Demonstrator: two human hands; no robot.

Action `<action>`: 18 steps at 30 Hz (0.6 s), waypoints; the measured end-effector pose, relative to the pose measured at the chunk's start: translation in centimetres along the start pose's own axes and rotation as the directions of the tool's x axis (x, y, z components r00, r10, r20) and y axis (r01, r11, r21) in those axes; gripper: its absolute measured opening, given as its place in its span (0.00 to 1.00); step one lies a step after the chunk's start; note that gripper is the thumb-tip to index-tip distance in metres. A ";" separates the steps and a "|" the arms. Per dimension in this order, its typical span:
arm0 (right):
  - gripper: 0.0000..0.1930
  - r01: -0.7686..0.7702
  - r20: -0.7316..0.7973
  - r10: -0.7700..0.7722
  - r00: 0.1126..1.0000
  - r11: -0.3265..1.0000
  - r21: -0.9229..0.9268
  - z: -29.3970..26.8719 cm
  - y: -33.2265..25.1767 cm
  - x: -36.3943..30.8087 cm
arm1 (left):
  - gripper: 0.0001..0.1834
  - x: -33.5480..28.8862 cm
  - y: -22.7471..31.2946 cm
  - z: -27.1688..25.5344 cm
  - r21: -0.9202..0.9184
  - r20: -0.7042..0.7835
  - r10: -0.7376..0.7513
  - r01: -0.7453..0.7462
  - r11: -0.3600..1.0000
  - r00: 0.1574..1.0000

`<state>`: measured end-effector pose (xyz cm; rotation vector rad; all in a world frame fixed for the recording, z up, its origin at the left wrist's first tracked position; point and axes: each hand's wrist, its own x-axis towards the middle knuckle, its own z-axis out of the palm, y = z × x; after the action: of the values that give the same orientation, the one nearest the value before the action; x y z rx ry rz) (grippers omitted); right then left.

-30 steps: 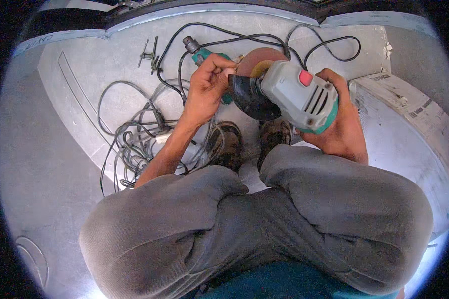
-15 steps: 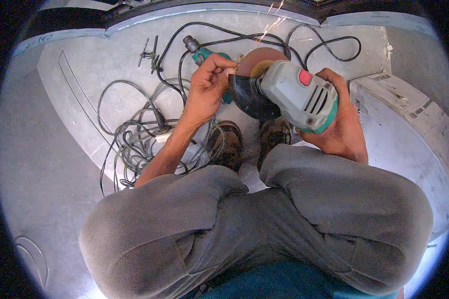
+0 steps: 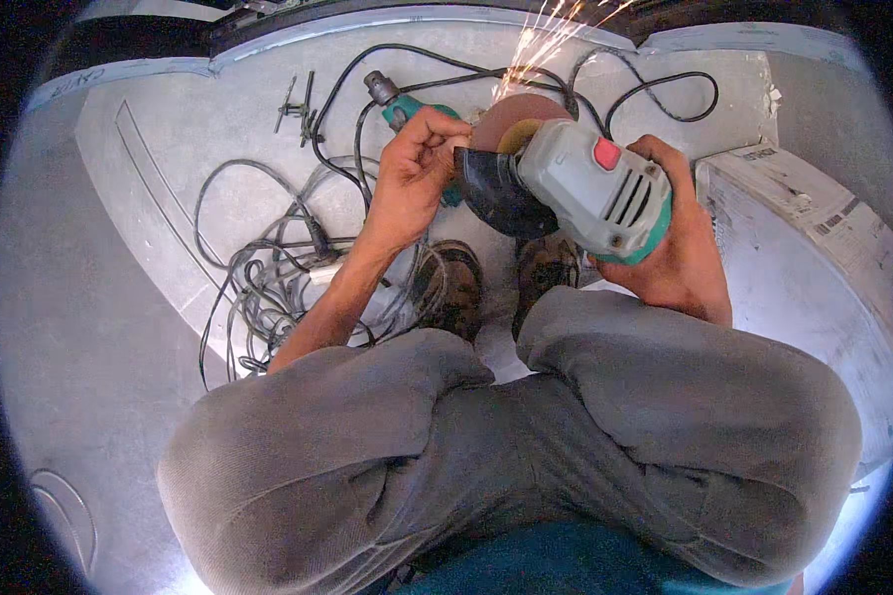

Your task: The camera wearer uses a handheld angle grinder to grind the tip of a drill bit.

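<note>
My right hand (image 3: 670, 253) grips the body of a grey and green angle grinder (image 3: 590, 188) with a red button on top. Its reddish-brown disc (image 3: 526, 117) points away from me, with a black guard (image 3: 496, 193) on the near left side. Bright sparks (image 3: 541, 50) fly off the disc toward the far side. At the disc's left edge, my left hand (image 3: 417, 164) pinches a small piece that its fingers mostly hide; its kind cannot be made out. Just beyond that hand lies a green power drill (image 3: 407, 107), partly covered by it.
Tangled cables (image 3: 268, 288) lie left of my shoes (image 3: 451, 288). A black cord (image 3: 437, 64) loops across the far floor sheet. Small dark metal T-shaped tools (image 3: 298, 109) lie at the far left. To the right stands a large white wrapped box (image 3: 794, 228).
The spark stream has grown thicker and brighter. Both hands and the grinder stay almost where they were.
</note>
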<state>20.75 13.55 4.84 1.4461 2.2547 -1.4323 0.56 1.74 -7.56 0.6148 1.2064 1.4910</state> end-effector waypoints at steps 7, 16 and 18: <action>0.42 -0.024 -0.005 0.023 1.000 0.999 -0.040 -0.1 -0.4 0.0 | 0.04 0.0 -0.2 -0.4 0.092 0.022 -0.005 0.003 0.996 1.000; 0.41 -0.026 -0.016 0.027 1.000 0.999 0.034 0.3 -0.2 -0.1 | 0.07 0.3 0.1 -1.2 -0.020 -0.070 -0.110 0.109 0.994 0.992; 0.41 -0.011 -0.018 0.011 1.000 1.000 -0.007 0.2 -0.2 -0.1 | 0.08 0.3 -0.2 -1.4 -0.243 -0.023 -0.204 0.192 0.951 0.979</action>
<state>20.53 13.32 4.87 1.4728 2.2563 -1.4127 -0.71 1.55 -8.28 0.2871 1.0693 1.4587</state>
